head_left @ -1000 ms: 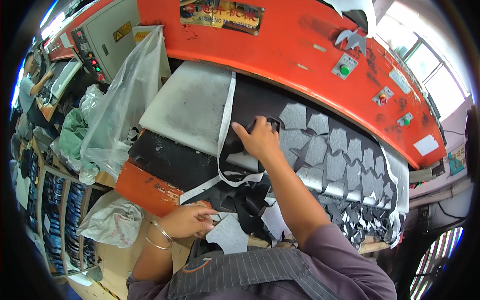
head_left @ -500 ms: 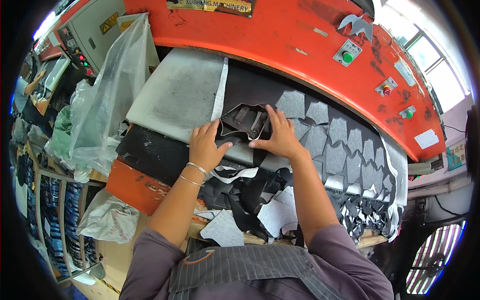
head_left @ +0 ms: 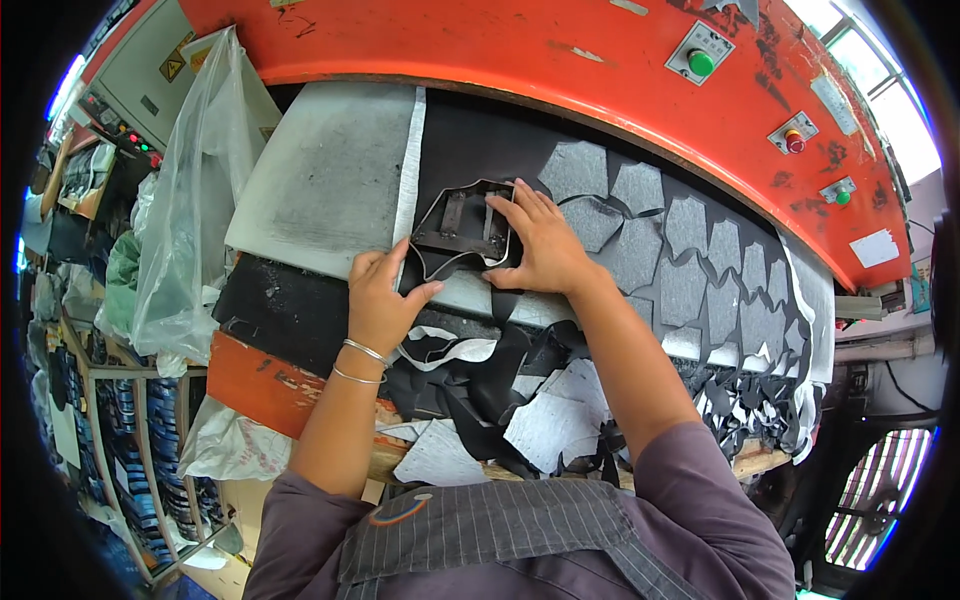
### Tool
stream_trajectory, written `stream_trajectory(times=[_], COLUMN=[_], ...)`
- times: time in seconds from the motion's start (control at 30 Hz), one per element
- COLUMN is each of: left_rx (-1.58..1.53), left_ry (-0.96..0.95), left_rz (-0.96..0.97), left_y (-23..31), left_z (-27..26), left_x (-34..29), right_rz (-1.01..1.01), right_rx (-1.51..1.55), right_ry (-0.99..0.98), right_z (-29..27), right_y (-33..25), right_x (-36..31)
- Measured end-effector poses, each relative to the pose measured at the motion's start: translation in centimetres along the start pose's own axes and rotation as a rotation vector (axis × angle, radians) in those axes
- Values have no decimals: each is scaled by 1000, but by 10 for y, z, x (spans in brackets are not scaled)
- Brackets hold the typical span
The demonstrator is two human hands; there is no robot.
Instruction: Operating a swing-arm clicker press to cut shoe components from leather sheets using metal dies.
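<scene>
A metal cutting die (head_left: 455, 242), an angular outline of thin steel walls with crossbars inside, lies on a black sheet (head_left: 480, 130) close to the sheet's left edge. My left hand (head_left: 384, 298) grips its lower left side, fingertips at the wall and thumb along the near side. On the right side, my right hand (head_left: 545, 245) has its fingers over the upper rim and its thumb at the lower right corner. To the right of the die, the sheet has rows of cut-out shapes showing a grey surface (head_left: 640, 255) underneath.
A pale board (head_left: 320, 180) extends left of the sheet. The orange machine beam (head_left: 480, 50), with push buttons (head_left: 701, 63), spans the far side. Black and white offcuts (head_left: 555, 430) heap along the near edge. A clear plastic bag (head_left: 190, 220) hangs at left.
Both hands have turned the die and shifted it left and away from me, up against the sheet's left edge. The whole view has also shifted slightly.
</scene>
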State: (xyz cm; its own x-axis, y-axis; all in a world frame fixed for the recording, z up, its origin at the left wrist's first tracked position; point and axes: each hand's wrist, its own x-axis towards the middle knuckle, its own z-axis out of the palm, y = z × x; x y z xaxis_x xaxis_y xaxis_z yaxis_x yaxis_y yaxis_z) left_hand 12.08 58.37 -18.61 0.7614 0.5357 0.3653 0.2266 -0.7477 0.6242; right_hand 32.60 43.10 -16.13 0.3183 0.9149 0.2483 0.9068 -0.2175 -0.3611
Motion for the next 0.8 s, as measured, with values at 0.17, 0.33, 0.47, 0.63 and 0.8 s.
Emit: stream_trajectory(times=[0.17, 0.33, 0.47, 0.63, 0.8], left_rx=[3, -157, 56, -178, -404], left_ry=[0, -8, -18, 67, -426], left_rz=[-29, -135, -61, -3, 398], left_y=[0, 8, 26, 101, 232], left_z=[3, 8, -22, -21, 23], left_x=[-3, -6, -17, -31, -18], right_rz=[11, 43, 191, 357, 543], right_rx=[-22, -65, 3, 234, 71], right_ry=[-12, -10, 51, 572, 1552], right_z=[-2, -10, -35, -103, -256], right_y=[-5, -8, -33, -1, 83], right_x=[-4, -10, -45, -173, -254])
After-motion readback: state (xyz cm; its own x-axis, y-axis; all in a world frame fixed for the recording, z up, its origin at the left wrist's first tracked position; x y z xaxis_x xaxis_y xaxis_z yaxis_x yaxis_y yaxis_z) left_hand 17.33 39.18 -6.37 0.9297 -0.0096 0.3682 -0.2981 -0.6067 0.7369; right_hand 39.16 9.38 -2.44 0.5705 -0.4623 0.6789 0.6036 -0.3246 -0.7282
